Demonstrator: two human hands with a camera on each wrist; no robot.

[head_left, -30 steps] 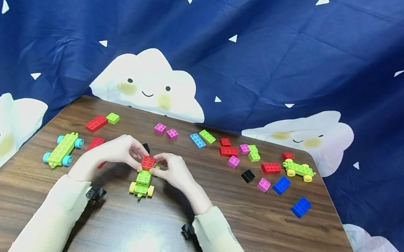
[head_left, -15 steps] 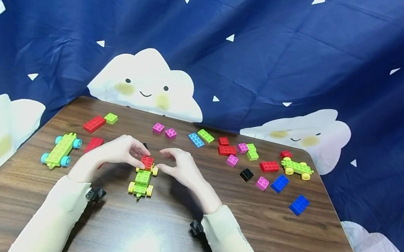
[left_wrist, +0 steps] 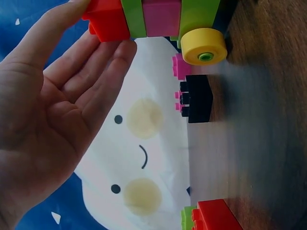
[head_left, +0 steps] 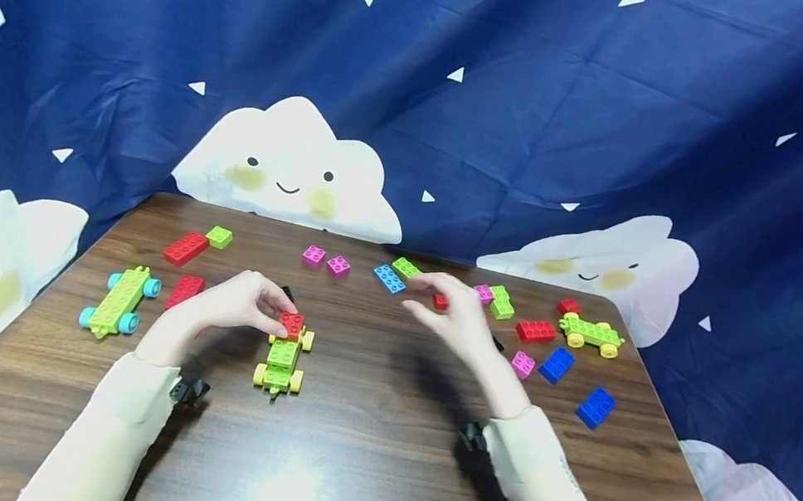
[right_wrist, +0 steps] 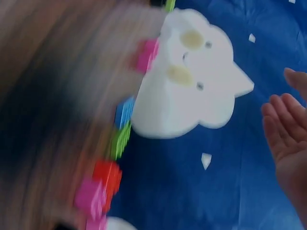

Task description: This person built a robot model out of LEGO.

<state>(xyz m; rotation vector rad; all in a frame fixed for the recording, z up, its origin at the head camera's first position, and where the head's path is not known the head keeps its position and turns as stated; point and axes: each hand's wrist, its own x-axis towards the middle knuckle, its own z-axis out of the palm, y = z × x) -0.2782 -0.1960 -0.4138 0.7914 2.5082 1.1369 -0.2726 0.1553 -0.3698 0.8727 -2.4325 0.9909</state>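
Red block (head_left: 291,323) tops a wheeled car (head_left: 282,357) at four o'clock from the left hand (head_left: 240,303), whose thumb and fingers pinch that block, presumably steadying the stack. Toward two o'clock from the car, the right hand (head_left: 459,322) holds nothing, thumb and fingers apart. Beneath lies a wood-grain table (head_left: 363,379); a blue cloud-print curtain (head_left: 397,41) hangs at twelve.

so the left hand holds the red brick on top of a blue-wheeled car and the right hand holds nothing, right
Almost: that car has yellow wheels, not blue, as the head view shows. The left hand does hold the red brick on top, and the right hand holds nothing.
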